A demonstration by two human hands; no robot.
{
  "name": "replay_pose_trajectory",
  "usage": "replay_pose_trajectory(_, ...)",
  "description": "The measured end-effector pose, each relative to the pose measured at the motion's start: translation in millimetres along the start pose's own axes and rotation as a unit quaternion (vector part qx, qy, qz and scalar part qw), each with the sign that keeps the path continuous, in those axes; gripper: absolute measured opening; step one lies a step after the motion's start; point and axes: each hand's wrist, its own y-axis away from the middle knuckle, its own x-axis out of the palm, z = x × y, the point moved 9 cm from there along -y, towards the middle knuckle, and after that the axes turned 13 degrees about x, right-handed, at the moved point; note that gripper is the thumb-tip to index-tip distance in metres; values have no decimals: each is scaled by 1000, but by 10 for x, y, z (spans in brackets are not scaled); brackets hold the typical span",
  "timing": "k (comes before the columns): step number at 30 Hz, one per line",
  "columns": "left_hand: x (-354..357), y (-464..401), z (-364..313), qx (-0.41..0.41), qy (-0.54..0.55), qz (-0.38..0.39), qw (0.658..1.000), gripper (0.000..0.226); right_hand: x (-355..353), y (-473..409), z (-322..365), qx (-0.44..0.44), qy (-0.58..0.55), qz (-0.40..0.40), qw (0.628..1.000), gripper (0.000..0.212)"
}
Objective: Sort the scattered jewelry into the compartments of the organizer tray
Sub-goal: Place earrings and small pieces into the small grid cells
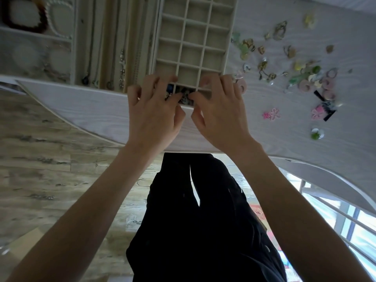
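Note:
A beige grid organizer tray (184, 33) stands on the white table, most of its compartments bare. My left hand (154, 112) and my right hand (220, 112) meet over the tray's near row. Fingertips of both hands pinch a small dark jewelry piece (184, 97) over the near middle compartment. A blue piece (169, 88) shows under my left fingers in the near left compartment. Scattered jewelry (301, 78) lies on the table right of the tray: gold earrings (250, 45), green and yellow pieces, pink rings (327, 84) and pink flowers (273, 114).
Left of the grid tray stands a tray of long slots with necklaces (122, 66), and further left a tray with bracelets (38, 21). The table's curved near edge (101, 137) runs below my hands, over a wood-pattern floor.

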Motion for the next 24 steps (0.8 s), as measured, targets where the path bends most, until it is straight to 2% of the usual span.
replay_pose_trajectory(4, -13, 29, -1, -17, 3, 3, 1000, 24, 11, -27, -4, 5, -9, -3, 1000, 25)
replay_pose_trajectory(9, 24, 29, -52, -38, 9, 22, 999, 28, -7, -38, 67, -7, 0, -10, 1000, 21)
replay_pose_trajectory(16, 75, 104, -77, -71, 13, 37, 997, 37, 75, -110, 38, -2, -67, 19, 998, 28)
replay_pose_trajectory(21, -2, 150, -60, -69, 22, 18, 997, 36, 88, -122, 21, 3, -85, 20, 996, 30)
replay_pose_trajectory(24, 3, 114, -38, -55, 7, 32, 998, 38, 57, -78, 8, -4, -52, -4, 999, 24)
